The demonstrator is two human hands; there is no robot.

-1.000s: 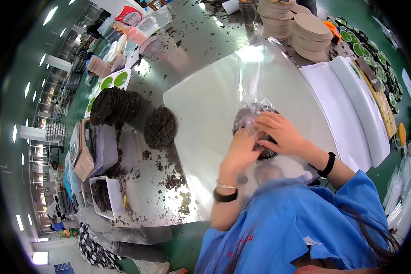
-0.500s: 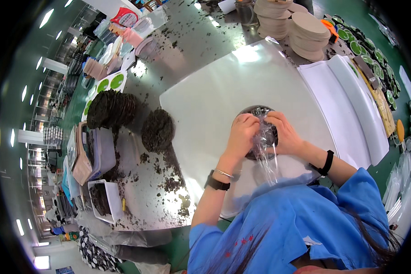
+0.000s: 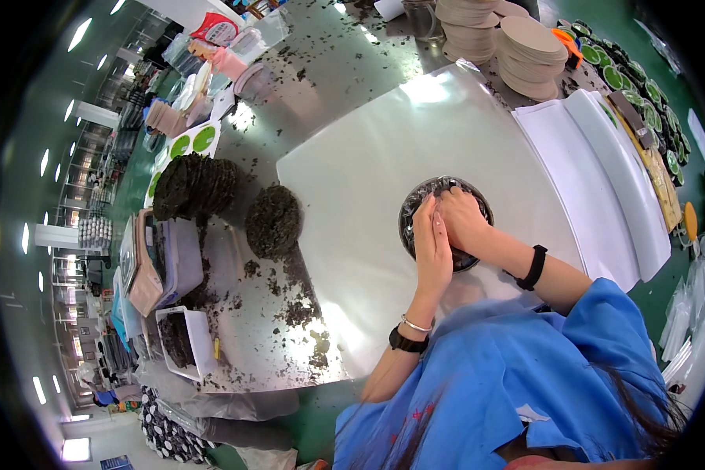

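Fingers (image 3: pixel 425 215) of my left hand (image 3: pixel 435 254) lie straight and close together over the film-covered dark disc (image 3: pixel 417 196), their palm side turned toward my right hand (image 3: pixel 465 221). The right fingers bend down onto the upper middle of the disc, and the two hands touch there. Whether either set is gripping the film I cannot tell, because my hands hide the contact.

The disc lies on a pale sheet (image 3: pixel 368 188) spread over the table (image 3: pixel 321 66), right in front of me, its dark rim showing around my hands. A black band (image 3: pixel 409 339) and a silvery bracelet (image 3: pixel 417 323) circle my left wrist; another black band (image 3: pixel 533 268) is on my right.

Just beside the sheet's left edge sits a lone dark cake (image 3: pixel 272 222), with a stack of similar cakes (image 3: pixel 197 186) farther left. Dark crumbs (image 3: pixel 298 312) litter the metal between the sheet and a white bin (image 3: pixel 204 345). On my right, white papers (image 3: pixel 556 168) lie along the sheet, and beyond them rise stacks of round beige boards (image 3: pixel 533 59).
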